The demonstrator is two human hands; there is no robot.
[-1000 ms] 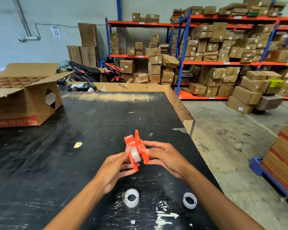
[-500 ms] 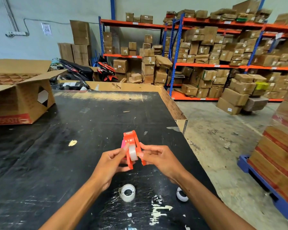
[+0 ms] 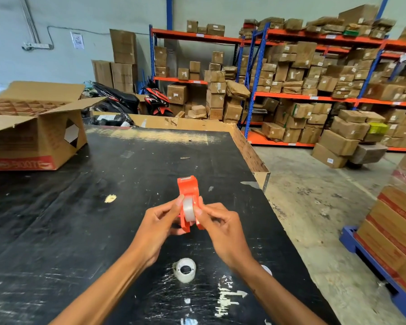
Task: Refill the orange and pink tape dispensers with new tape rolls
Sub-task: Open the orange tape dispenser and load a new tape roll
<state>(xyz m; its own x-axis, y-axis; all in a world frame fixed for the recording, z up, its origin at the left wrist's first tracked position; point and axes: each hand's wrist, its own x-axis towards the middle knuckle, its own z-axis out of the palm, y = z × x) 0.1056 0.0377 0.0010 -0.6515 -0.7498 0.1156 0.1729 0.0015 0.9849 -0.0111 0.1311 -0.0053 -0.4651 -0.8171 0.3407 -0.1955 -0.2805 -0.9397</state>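
Observation:
The orange tape dispenser (image 3: pixel 188 191) is held upright above the black table (image 3: pixel 80 219), its cutter end pointing away from me. A clear tape roll (image 3: pixel 188 208) sits between its two side plates. My left hand (image 3: pixel 158 227) grips the dispenser's left side, thumb on the roll. From the right, my right hand (image 3: pixel 217 227) pinches the dispenser and the roll. A second clear tape roll (image 3: pixel 184 269) lies on the table below my hands. Another white roll (image 3: pixel 267 269) is mostly hidden behind my right forearm. No pink dispenser can be made out.
An open cardboard box (image 3: pixel 33 141) stands at the table's far left. The table's right edge (image 3: pixel 265 184) drops to a concrete floor. Stacked cartons on a blue pallet (image 3: pixel 370 259) are at the right. Shelving racks full of boxes (image 3: pixel 302 90) fill the background.
The dispenser has turned so its cutter end points away and the roll faces me. Both hands closed in on the roll. The right-hand loose roll slipped behind my forearm.

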